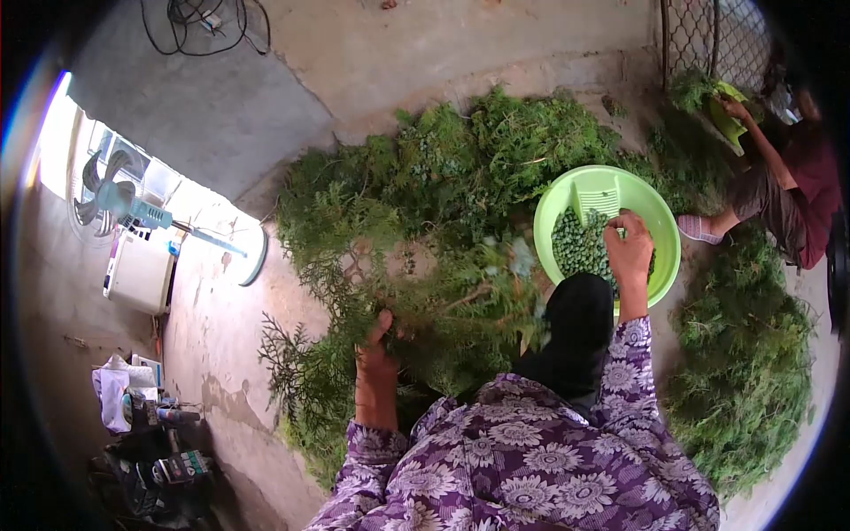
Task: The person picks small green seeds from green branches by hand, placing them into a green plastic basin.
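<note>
My left hand is closed around a leafy evergreen branch, and its foliage hides part of the fingers. The sprig spreads rightward across my lap, slightly blurred. Over a light green plastic basin is my right hand, its fingers curled together in a pinch; whatever is between them is too small to make out. Many small green berries cover the bottom of the basin, below a ribbed washboard panel moulded into its far side.
Cut greenery is heaped in front of me, with another pile at the right. A co-worker sits at the right holding a yellow-green container. A standing fan, a white box and a cable are to the left.
</note>
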`<move>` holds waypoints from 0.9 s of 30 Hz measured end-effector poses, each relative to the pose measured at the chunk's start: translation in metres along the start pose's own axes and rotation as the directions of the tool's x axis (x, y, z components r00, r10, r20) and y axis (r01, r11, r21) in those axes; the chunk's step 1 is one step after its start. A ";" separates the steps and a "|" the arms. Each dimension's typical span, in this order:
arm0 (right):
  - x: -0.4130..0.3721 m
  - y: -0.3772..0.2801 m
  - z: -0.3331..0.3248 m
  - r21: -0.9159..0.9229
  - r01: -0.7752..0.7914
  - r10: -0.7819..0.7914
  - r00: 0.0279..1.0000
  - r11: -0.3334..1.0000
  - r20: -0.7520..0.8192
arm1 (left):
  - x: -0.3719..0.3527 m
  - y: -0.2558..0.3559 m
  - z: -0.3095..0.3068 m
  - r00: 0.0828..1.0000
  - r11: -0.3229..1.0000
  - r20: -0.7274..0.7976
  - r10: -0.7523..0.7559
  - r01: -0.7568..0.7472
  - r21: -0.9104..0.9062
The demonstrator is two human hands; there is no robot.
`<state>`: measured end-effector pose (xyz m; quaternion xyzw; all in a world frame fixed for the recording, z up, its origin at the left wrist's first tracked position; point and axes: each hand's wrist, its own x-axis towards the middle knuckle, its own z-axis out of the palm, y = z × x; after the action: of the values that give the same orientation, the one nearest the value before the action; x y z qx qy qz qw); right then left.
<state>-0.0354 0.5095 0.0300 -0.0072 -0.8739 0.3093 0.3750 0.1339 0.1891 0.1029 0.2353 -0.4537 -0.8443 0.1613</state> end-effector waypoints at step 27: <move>0.029 -0.152 0.028 0.538 -0.815 -0.661 0.284 0.215 0.694 | 0.035 -0.022 -0.037 0.725 0.994 0.685 0.071 -0.110 0.014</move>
<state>-0.0416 0.3791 0.1170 0.3468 -0.4713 0.7324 -0.3481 0.1234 0.1586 0.0583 -0.1100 -0.5143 -0.8503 0.0178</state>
